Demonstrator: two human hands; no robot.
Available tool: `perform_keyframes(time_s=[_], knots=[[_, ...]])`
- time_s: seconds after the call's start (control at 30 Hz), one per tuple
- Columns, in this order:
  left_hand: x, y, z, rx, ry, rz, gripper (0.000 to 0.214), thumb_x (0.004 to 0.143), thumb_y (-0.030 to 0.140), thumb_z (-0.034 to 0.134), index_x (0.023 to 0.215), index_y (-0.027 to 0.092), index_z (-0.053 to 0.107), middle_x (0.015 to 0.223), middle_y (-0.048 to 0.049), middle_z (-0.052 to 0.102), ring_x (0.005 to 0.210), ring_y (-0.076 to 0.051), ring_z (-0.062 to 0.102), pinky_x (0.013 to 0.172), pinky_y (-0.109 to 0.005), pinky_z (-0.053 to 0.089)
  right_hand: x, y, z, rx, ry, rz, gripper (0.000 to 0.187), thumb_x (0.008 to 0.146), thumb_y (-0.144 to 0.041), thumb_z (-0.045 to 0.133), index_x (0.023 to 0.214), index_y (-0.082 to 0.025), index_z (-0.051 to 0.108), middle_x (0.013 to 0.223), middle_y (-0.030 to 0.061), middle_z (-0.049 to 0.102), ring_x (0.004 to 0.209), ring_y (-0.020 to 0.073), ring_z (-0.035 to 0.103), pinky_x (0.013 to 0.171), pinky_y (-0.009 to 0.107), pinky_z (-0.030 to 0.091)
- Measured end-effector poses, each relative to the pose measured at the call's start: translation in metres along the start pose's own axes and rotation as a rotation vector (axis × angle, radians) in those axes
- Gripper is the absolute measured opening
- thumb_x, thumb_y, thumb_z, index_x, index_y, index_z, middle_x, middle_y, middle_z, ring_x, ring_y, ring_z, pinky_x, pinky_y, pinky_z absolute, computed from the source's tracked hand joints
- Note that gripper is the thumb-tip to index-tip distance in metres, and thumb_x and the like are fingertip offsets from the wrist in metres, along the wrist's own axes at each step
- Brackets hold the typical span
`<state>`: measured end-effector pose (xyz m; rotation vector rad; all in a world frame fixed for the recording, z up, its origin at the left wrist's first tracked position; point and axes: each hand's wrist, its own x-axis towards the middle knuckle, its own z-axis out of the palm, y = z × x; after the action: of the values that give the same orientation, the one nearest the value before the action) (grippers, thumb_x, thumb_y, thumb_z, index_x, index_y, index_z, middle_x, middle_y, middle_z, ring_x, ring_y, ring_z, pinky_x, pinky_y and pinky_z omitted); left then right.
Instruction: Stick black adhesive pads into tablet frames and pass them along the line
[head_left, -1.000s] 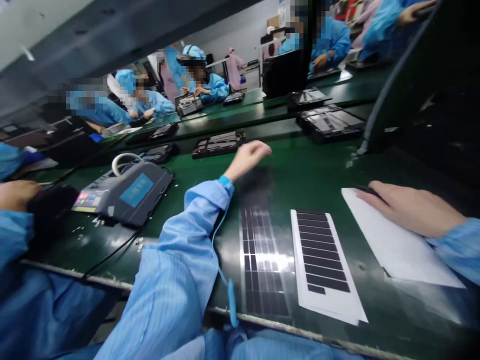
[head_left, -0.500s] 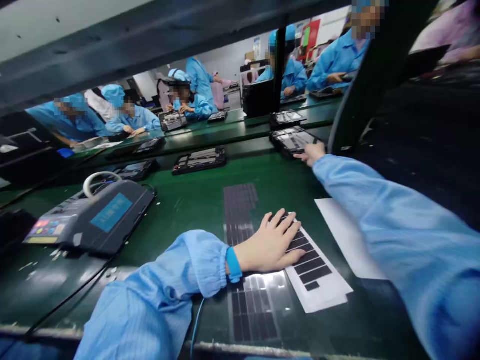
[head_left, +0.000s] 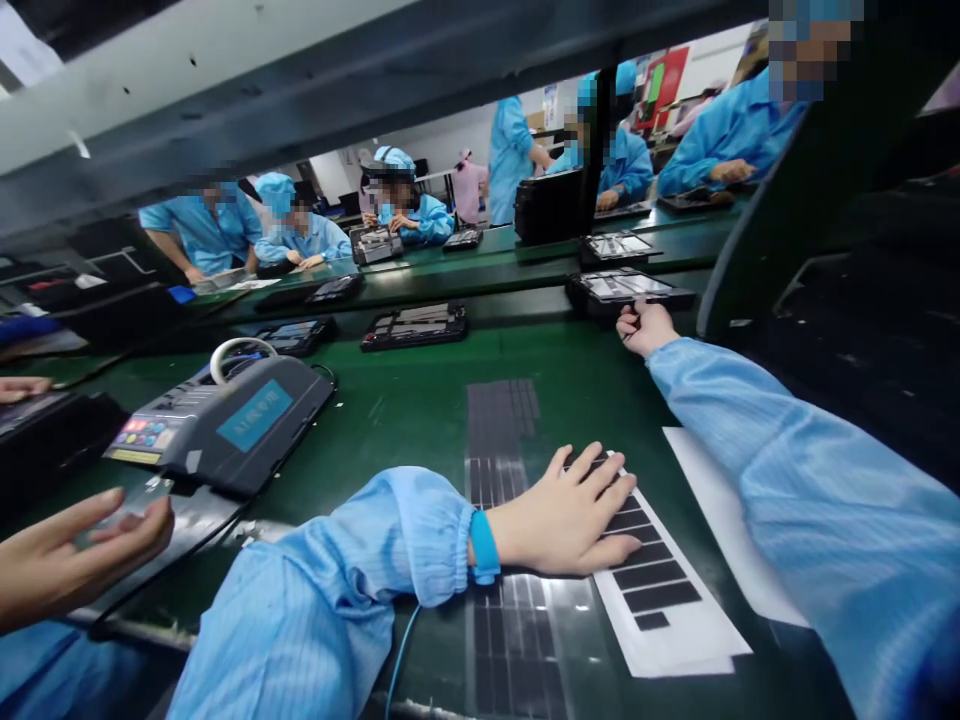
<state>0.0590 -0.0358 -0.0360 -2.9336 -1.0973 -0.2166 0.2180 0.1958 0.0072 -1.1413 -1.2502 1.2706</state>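
1. The left hand (head_left: 570, 515) lies spread, palm down, with its fingers across the white strip sheet (head_left: 660, 610) at lower centre.
2. The right hand (head_left: 645, 327), right of centre, is curled just before the black tray (head_left: 626, 290) on the green belt (head_left: 405, 400). Whether it pinches anything cannot be told.
3. To do this well, I judge the flat palm should pin the sheet so it cannot slide, and the tray be touched only at its near edge.
4. A clear sheet (head_left: 502, 430) lies just left. White paper (head_left: 712, 500) on the right is partly under the sleeve.
5. A grey machine (head_left: 225, 425) sits mid-left. A co-worker's hand (head_left: 75, 555) is cut off at lower left, and glare hides the tray's contents.
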Motion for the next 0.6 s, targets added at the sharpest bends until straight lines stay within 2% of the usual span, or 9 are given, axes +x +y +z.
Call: perform_keyframes(time_s=[0.07, 0.13, 0.2, 0.3, 0.4, 0.5, 0.53, 0.6], knots=[[0.001, -0.001, 0.0, 0.007, -0.013, 0.003, 0.062, 0.092, 0.047, 0.024, 0.136, 0.004, 0.031, 0.144, -0.0201, 0.03, 0.134, -0.036, 0.023, 0.104, -0.053, 0.026, -0.007, -0.009, 0.009, 0.087, 0.037, 0.099, 0.023, 0.092, -0.031, 0.043, 0.102, -0.013, 0.055, 0.09, 0.0043, 0.057, 0.069, 0.0074, 0.055, 0.059, 0.021, 0.048], [0.002, -0.003, -0.001, 0.004, -0.036, 0.016, 0.062, 0.093, 0.047, 0.024, 0.137, 0.004, 0.029, 0.144, -0.0199, 0.029, 0.135, -0.036, 0.022, 0.105, -0.053, 0.025, -0.019, -0.015, 0.021, 0.15, 0.041, 0.179, 0.023, 0.096, -0.027, 0.034, 0.085, -0.013, 0.048, 0.066, -0.0022, 0.046, 0.046, 0.0016, 0.039, 0.039, 0.012, 0.032], [0.003, -0.008, -0.004, -0.006, -0.081, 0.038, 0.063, 0.093, 0.048, 0.024, 0.138, 0.003, 0.027, 0.146, -0.0194, 0.026, 0.136, -0.035, 0.02, 0.106, -0.052, 0.023, -0.039, -0.019, 0.031, 0.198, 0.03, 0.246, 0.026, 0.097, -0.024, 0.029, 0.074, -0.015, 0.038, 0.058, -0.0058, 0.035, 0.038, 0.0003, 0.026, 0.031, 0.01, 0.018], [0.005, -0.013, -0.007, -0.012, -0.163, 0.063, 0.064, 0.092, 0.048, 0.026, 0.139, 0.005, 0.024, 0.148, -0.0175, 0.021, 0.137, -0.034, 0.014, 0.108, -0.054, 0.018, -0.087, -0.02, 0.034, 0.249, 0.029, 0.305, 0.024, 0.095, -0.024, 0.035, 0.072, -0.016, 0.036, 0.059, -0.005, 0.038, 0.037, -0.0006, 0.027, 0.029, 0.009, 0.014], [0.004, -0.011, -0.008, 0.02, -0.137, 0.058, 0.06, 0.091, 0.044, 0.032, 0.137, 0.006, 0.028, 0.148, -0.0193, 0.02, 0.137, -0.035, 0.013, 0.107, -0.057, 0.014, -0.149, -0.022, 0.017, 0.201, 0.073, 0.298, 0.026, 0.092, -0.025, 0.042, 0.069, -0.014, 0.04, 0.059, -0.0031, 0.042, 0.036, -0.0013, 0.027, 0.027, 0.01, 0.012], [0.002, -0.007, -0.012, -0.005, -0.048, 0.037, 0.045, 0.089, 0.032, 0.037, 0.126, 0.008, 0.042, 0.139, -0.0201, 0.034, 0.129, -0.034, 0.029, 0.104, -0.054, 0.023, -0.213, -0.017, -0.012, 0.055, 0.083, 0.339, 0.035, 0.088, -0.034, 0.048, 0.063, -0.011, 0.048, 0.054, -0.0018, 0.043, 0.034, -0.002, 0.022, 0.027, 0.011, 0.011], [0.002, -0.006, -0.014, -0.046, -0.044, 0.037, 0.04, 0.088, 0.03, 0.038, 0.121, 0.009, 0.046, 0.133, -0.0189, 0.04, 0.123, -0.032, 0.035, 0.102, -0.051, 0.028, -0.233, -0.013, -0.023, 0.024, 0.091, 0.37, 0.038, 0.086, -0.038, 0.051, 0.06, -0.011, 0.05, 0.053, -0.0012, 0.043, 0.033, -0.0018, 0.023, 0.027, 0.012, 0.013], [0.002, -0.009, -0.018, -0.158, -0.07, 0.046, 0.033, 0.087, 0.028, 0.041, 0.114, 0.012, 0.05, 0.121, -0.0159, 0.048, 0.112, -0.028, 0.042, 0.096, -0.046, 0.035, -0.268, -0.002, -0.047, -0.045, 0.089, 0.415, 0.046, 0.082, -0.047, 0.053, 0.052, -0.013, 0.049, 0.046, -0.0018, 0.04, 0.033, 0.0, 0.024, 0.031, 0.013, 0.026]])
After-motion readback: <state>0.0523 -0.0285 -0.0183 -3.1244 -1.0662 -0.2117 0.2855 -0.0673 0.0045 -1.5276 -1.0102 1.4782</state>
